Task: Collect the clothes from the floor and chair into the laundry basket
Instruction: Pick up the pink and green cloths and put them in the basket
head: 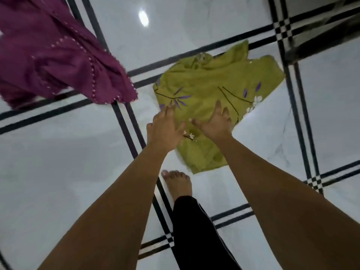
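Your left hand (164,129) and right hand (214,123) hover spread, empty, over the green garment (210,86); it looks soft and light, so bunch its middle.

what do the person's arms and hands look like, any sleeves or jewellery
Both forearms are bare to the frame's edge, with no sleeves in view. The left hand and right hand wear no gloves, and no rings, bracelets or watch can be seen, though the picture is slightly blurred. The fingers are slim with short nails.
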`<state>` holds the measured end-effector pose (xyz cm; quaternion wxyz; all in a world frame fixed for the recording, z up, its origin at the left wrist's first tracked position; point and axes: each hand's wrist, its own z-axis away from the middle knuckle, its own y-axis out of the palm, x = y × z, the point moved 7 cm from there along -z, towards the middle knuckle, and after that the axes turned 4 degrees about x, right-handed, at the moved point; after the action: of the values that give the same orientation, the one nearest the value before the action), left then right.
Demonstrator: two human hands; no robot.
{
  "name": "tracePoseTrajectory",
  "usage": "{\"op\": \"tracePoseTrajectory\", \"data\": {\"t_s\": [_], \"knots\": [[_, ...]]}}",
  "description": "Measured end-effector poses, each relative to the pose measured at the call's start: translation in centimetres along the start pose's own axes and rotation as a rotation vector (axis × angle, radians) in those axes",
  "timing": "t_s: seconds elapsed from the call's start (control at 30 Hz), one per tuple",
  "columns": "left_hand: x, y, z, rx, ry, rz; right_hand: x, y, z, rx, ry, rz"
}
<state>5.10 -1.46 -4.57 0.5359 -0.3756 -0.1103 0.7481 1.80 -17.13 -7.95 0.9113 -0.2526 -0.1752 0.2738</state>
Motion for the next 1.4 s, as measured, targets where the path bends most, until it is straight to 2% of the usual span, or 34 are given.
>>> {"op": "tracePoseTrajectory", "data": {"t_s": [0.17, 0.3, 0.47, 0.67, 0.8, 0.93, 1.0, 1.07, 1.17, 1.3, 1.4], "knots": [[3.2, 1.2, -4.2, -0.082, -0.069, 0.15, -1.1, 3.7, -4.2, -0.032, 0.258, -0.264], [6.4, -0.1, -6.0, -0.178, -0.149, 0.308, -0.3, 5.2, -5.1, -0.112, 0.308, -0.444], [11.1, -4.3, -6.4, -0.362, -0.276, 0.425, 4.1, 5.0, -5.1, -0.211, 0.063, -0.266], [16.2, -11.7, -7.3, -0.546, -0.481, 0.42, 13.7, 2.9, -4.2, -0.277, -0.22, -0.214], [19.2, -13.8, -10.0, -0.579, -0.567, 0.596, 17.8, 2.9, -4.6, -0.249, -0.317, -0.304], [21.4, -15.0, -12.3, -0.668, -0.687, 0.743, 19.5, 4.2, -6.1, -0.199, -0.333, -0.343], [22.4, -14.6, -13.8, -0.634, -0.661, 0.863, 19.5, 4.5, -6.7, -0.185, -0.317, -0.399], [22.5, -14.2, -14.9, -0.572, -0.53, 1.049, 19.3, 4.4, -6.4, -0.19, -0.287, -0.435], [21.5, -13.9, -14.0, -0.568, -0.428, 0.99, 19.0, 3.8, -5.2, -0.174, -0.244, -0.479], [14.4, -16.0, -11.6, -0.461, -0.301, 0.939, 19.3, 0.0, -2.2, -0.145, -0.164, -0.621], [6.7, -17.5, -9.1, -0.243, -0.22, 1.027, 20.8, -3.4, 0.6, -0.068, -0.118, -0.818]]}}
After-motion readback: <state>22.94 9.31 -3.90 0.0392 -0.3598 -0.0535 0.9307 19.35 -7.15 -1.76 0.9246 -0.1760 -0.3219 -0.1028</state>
